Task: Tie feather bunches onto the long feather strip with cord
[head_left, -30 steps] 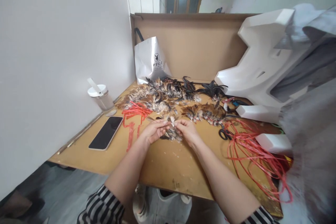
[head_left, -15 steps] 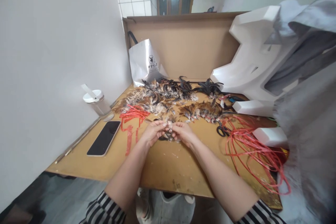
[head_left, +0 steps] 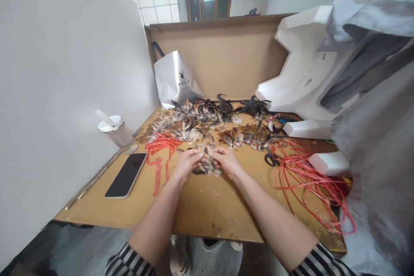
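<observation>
Both my hands meet over a small bunch of feathers (head_left: 208, 167) near the middle of the table. My left hand (head_left: 190, 163) pinches at the feathers with thumb and forefinger. Opposite it, my right hand (head_left: 225, 161) is closed the same way, its fingertips close to the left ones. What exactly lies between the fingertips is small and partly hidden. Behind them are brown and black feather piles (head_left: 203, 114), with another brown bundle (head_left: 247, 136) at the right. Cut red strips (head_left: 163, 142) lie to the left of my hands.
On the table (head_left: 223, 215), a phone (head_left: 126, 175) and a lidded cup (head_left: 118, 131) stand left. Black scissors (head_left: 271, 159) and tangled red ribbon (head_left: 310, 181) lie right, by white foam pieces (head_left: 328, 164). A silver bag (head_left: 176, 79) leans at the back.
The view has shifted slightly. My fingertips have moved a little apart over the feathers, and the pale tuft between them shows less.
</observation>
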